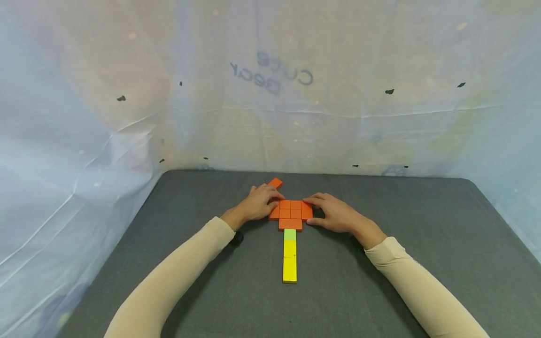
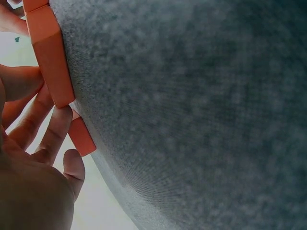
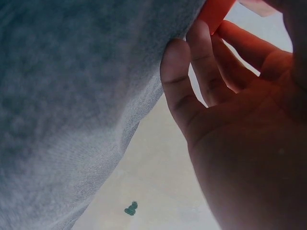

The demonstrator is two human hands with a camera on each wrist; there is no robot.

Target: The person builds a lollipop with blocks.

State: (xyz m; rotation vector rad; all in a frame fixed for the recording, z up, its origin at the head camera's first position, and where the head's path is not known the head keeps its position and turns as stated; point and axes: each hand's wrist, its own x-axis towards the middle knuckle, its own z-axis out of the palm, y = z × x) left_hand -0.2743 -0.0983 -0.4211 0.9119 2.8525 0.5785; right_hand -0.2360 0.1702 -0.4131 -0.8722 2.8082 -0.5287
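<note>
Flat orange blocks form a cluster at the middle of the dark table. My left hand holds the orange block at the cluster's left side, thumb and fingertips against it, as the left wrist view also shows. On the opposite side my right hand has thumb and fingers around the outer orange block. Its contact is partly cut off in the right wrist view. Below the cluster, a light green block and a yellow strip run in line toward me.
A separate orange block lies just beyond the left hand. The grey cloth-covered table has rounded far corners. Pale, see-through sheeting stands along its back and sides, with mirrored handwriting on it.
</note>
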